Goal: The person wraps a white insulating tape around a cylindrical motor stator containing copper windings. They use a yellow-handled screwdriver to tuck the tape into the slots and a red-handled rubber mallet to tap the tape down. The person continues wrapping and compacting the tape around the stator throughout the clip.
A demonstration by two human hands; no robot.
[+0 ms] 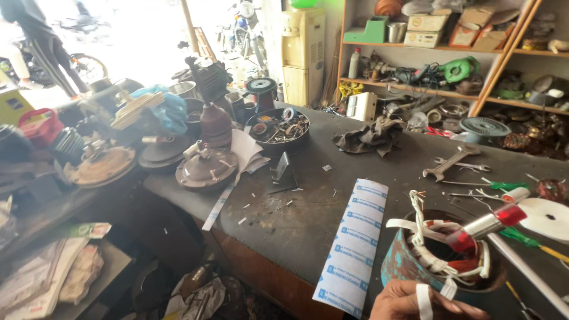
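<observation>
Motor stator on the worktop [284,225]
Left hand [424,302] grips the half-wound stator [441,261], windings partly taped; right hand out of sight; insulation paper [354,246] beside.

Here's the dark grey table [308,219], dusty and strewn with small white scraps. A long white printed sheet [354,246] lies curling near its front edge, just beside a rusty blue-green motor stator [409,264]. Further back sits a round black tray [278,129] full of odds and ends, a crumpled dark rag [370,137] near it. To the right lie an adjustable wrench [450,162], a green-handled screwdriver [504,186] and a white disc [548,218].
</observation>
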